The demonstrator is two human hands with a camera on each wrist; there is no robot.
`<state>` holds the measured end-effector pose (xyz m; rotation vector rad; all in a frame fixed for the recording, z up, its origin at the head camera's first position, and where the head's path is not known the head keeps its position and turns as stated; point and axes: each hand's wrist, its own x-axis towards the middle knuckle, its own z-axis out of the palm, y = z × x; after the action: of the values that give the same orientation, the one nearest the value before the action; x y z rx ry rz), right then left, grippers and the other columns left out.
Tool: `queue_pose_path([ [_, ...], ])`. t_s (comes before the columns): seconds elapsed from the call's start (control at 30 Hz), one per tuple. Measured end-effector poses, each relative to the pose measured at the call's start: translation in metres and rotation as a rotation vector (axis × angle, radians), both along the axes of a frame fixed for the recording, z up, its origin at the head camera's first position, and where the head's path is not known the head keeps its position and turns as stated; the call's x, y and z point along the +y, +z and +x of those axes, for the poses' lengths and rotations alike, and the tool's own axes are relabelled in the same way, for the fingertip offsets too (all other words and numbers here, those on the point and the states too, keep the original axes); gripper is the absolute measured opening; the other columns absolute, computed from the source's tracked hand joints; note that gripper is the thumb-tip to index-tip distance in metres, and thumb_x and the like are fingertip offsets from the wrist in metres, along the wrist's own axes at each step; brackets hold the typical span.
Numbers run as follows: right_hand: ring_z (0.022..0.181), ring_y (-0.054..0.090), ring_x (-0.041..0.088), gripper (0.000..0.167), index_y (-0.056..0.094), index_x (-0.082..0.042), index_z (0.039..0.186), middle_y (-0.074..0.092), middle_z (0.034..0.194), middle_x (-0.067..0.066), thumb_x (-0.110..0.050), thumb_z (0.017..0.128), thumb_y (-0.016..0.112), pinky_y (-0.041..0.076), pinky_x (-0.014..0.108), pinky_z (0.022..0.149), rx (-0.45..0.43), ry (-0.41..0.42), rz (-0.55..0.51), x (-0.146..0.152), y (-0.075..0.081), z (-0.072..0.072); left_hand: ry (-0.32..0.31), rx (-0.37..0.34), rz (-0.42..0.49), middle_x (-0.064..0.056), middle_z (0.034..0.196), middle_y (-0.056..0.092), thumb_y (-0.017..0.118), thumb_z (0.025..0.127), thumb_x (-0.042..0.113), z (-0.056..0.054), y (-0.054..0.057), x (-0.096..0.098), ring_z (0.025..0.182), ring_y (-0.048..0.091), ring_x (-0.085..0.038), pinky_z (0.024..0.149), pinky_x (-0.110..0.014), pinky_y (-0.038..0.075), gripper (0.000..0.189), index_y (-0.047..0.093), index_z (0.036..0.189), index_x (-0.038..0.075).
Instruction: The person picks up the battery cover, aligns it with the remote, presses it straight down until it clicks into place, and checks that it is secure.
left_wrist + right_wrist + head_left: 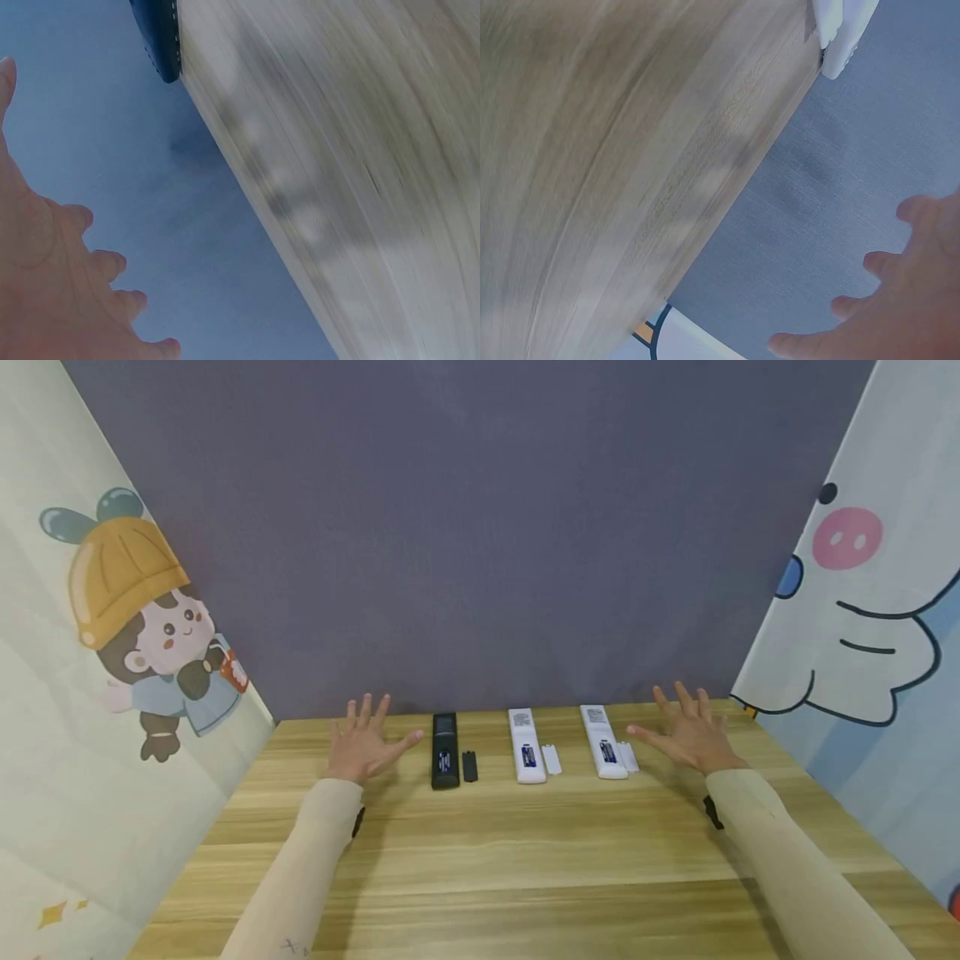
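The left grip point(363, 749) is spread wide over the bench point(480, 860). Just right of its thumb lies a black remote point(446, 737), batteries showing, then a black cover point(469, 767). Midway between the 2 grips lies 1 white remote point(523, 732), a white cover point(551, 759) beside it. Another white remote point(599, 733) and pale cover point(628, 757) lie just left of the right grip point(693, 739), also spread wide.

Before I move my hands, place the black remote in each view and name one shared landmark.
Head: black remote just left of centre, below mid-height.
Left wrist: only part of it, top edge, left of centre.
Right wrist: not in it.
Shared landmark: wooden table, its far edge crossing every view.
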<state>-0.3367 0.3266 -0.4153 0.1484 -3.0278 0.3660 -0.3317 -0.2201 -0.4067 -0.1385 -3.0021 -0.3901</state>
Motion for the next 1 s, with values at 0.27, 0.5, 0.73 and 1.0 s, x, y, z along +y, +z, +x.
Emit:
queue_pose_path([
  [0.27, 0.147, -0.008, 0.066, 0.108, 0.004, -0.014, 0.165, -0.006, 0.168, 0.031, -0.084, 0.091, 0.038, 0.005, 0.089, 0.103, 0.011, -0.008, 0.018, 0.003, 0.002, 0.000, -0.006, 0.005, -0.001, -0.019, 0.172, 0.000, 0.033, 0.087, 0.090, -0.003, 0.001, 0.001, 0.157, -0.003, -0.048, 0.120, -0.073, -0.006, 0.109, 0.005, 0.166, 0.021],
  [0.5, 0.147, -0.007, 0.067, 0.108, 0.001, -0.013, 0.165, -0.007, 0.167, 0.032, -0.084, 0.091, 0.037, 0.002, 0.089, 0.104, 0.010, -0.023, 0.045, 0.008, 0.004, 0.002, -0.003, -0.006, -0.003, -0.018, 0.172, -0.001, 0.031, 0.085, 0.093, -0.002, 0.002, 0.001, 0.157, -0.005, -0.047, 0.120, -0.072, -0.008, 0.110, 0.003, 0.166, 0.024],
  [0.73, 0.147, -0.008, 0.066, 0.107, 0.005, -0.014, 0.165, -0.005, 0.168, 0.031, -0.084, 0.091, 0.038, 0.000, 0.089, 0.103, 0.019, -0.020, 0.040, 0.005, 0.011, 0.008, -0.008, 0.013, 0.004, -0.018, 0.172, 0.001, 0.033, 0.087, 0.090, 0.004, 0.004, 0.002, 0.158, -0.002, -0.046, 0.121, -0.070, -0.007, 0.107, 0.005, 0.166, 0.024],
  [1.0, 0.150, -0.002, 0.063, 0.102, 0.014, -0.012, 0.165, 0.007, 0.168, 0.031, -0.080, 0.093, 0.041, 0.000, 0.086, 0.107, 0.061, 0.004, -0.019, -0.010, 0.011, 0.017, -0.022, 0.056, -0.004, -0.019, 0.171, 0.011, 0.036, 0.095, 0.080, 0.007, 0.000, 0.007, 0.157, 0.006, -0.046, 0.122, -0.069, -0.001, 0.095, 0.014, 0.165, 0.020],
])
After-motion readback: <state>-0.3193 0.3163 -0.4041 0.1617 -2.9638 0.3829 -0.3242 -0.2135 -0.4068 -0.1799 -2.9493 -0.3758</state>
